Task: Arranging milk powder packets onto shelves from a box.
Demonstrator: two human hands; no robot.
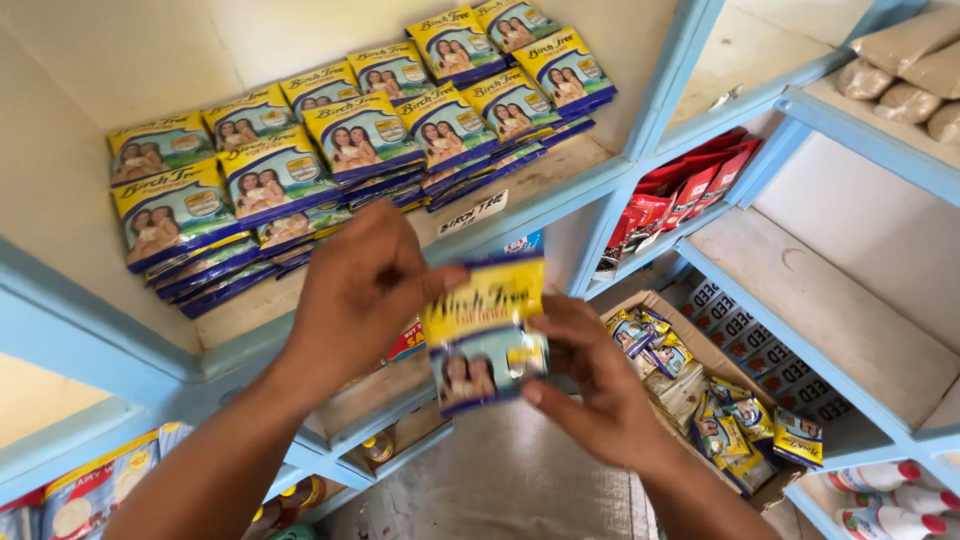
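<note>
A yellow and blue sachet packet (487,335) with a picture of two people hangs in front of a light blue shelf. My left hand (360,290) pinches its upper left corner. My right hand (590,385) grips its lower right edge. Both hands hold this one packet a little below the shelf board (545,180), where several stacks of the same packets (350,140) lie in rows.
An open cardboard box (720,400) on the floor holds several more of these packets. Red packets (690,190) stand on the shelf to the right. Brown bags (905,70) lie top right. Bottles (885,500) stand bottom right, and jars and bags sit low on the left.
</note>
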